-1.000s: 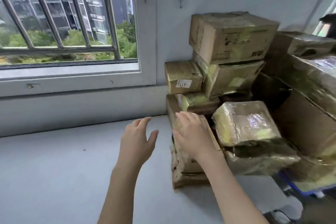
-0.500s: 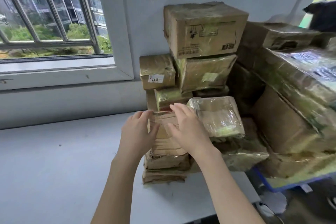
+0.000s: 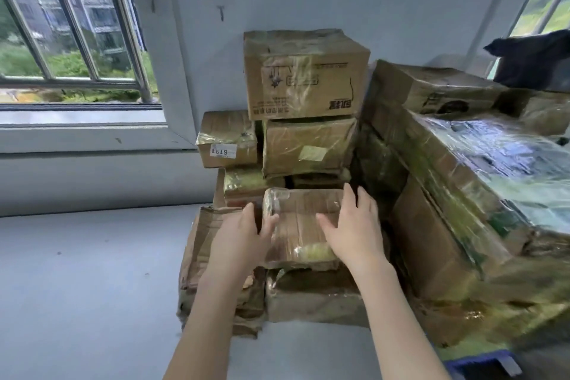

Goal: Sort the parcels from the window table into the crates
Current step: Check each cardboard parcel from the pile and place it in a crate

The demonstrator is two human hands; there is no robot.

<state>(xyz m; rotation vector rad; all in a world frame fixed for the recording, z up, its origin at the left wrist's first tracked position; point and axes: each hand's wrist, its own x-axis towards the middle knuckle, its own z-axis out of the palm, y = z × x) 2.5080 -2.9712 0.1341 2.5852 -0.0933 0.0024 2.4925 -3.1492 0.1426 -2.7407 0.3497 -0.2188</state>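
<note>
— Head view: where's the tape-wrapped brown cardboard parcel (image 3: 300,225)?
— Atop the stack on the grey bench (image 3: 92,271), between both hands.
— Fingers?
— Left hand (image 3: 239,236) and right hand (image 3: 354,225) press its sides, fingers spread, loosely curved.

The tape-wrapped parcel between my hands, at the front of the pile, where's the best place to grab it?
Probably by its two short sides, one hand each. The tape-wrapped parcel lies flat on top of a lower box, with nothing stacked on it. The left hand and right hand already flank it, so squeeze inward and lift straight up toward you.
</note>
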